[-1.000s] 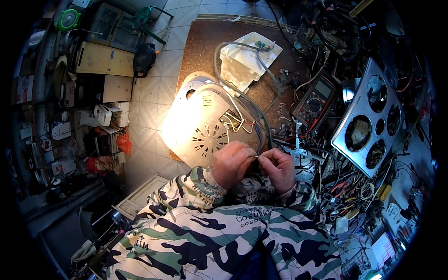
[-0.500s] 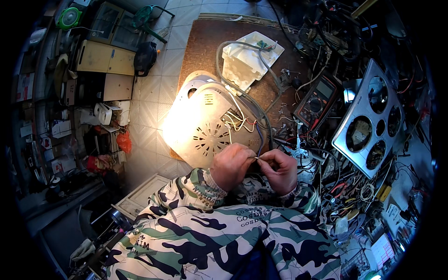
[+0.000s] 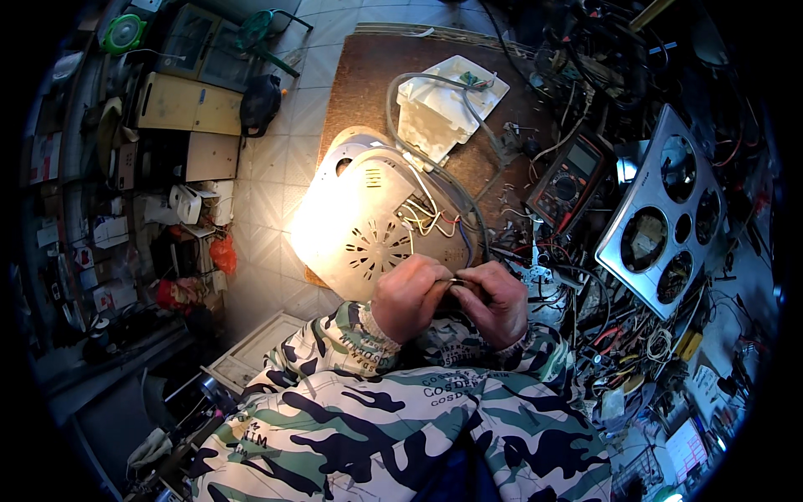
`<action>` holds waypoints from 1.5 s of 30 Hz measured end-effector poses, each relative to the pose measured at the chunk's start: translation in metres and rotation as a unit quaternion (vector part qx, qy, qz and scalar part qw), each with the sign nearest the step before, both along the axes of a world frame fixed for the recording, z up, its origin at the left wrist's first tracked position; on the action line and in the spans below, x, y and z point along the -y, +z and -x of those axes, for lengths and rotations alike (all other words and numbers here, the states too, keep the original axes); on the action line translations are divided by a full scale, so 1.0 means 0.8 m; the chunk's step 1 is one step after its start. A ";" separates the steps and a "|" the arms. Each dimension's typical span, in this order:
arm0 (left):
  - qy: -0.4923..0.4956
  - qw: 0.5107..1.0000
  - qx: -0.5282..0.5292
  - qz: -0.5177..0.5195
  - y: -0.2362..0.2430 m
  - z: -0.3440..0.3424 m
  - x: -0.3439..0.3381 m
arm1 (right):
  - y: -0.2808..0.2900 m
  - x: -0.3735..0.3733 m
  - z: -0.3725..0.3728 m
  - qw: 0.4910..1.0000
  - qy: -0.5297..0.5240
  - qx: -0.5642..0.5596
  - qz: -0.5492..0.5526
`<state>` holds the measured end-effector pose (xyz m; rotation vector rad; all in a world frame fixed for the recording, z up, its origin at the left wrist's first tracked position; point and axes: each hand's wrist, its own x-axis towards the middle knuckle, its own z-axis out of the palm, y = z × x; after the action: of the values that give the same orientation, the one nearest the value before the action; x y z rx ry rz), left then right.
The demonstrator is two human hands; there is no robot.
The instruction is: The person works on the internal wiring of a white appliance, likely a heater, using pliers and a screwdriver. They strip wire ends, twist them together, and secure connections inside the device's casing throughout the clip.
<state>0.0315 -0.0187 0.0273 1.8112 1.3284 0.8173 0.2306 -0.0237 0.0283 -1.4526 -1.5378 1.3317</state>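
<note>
Two bare hands meet over one thin, pale strand of wire at the bench edge.
From here I see the left hand (image 3: 408, 297) and the right hand (image 3: 497, 303) both pinching the thin, pale strand of wire (image 3: 456, 281) between fingertips, just in front of a pale metal base cover (image 3: 368, 209) with slotted vents. Dark lettering repeats across the green, black and cream camouflage jacket (image 3: 360, 410). One black-and-red handheld multimeter (image 3: 570, 180) has small markings around its dial; one silver metal panel (image 3: 646, 191) shows five round holes, four large, one small.
</note>
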 end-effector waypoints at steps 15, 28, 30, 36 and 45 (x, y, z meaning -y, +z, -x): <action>0.186 0.967 0.097 0.146 -0.001 0.034 -0.009 | -0.020 0.024 -0.018 0.995 -0.059 0.070 -0.043; 0.200 0.942 0.209 0.173 0.000 0.056 -0.027 | -0.040 0.019 -0.052 0.977 -0.177 0.114 0.024; 0.202 0.937 0.232 0.168 -0.001 0.058 -0.029 | -0.041 0.016 -0.051 0.981 -0.154 0.120 0.022; 0.217 0.935 0.249 0.128 -0.001 0.068 -0.030 | -0.052 0.018 -0.053 0.984 -0.128 0.113 0.058; 0.263 0.927 0.259 0.070 0.001 0.084 -0.044 | -0.063 0.018 -0.050 0.983 -0.132 0.117 0.059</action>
<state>-0.0357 0.0161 0.0283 1.0170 1.4713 1.3363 0.2710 -0.0383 -0.0222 -1.8724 -1.3642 1.1423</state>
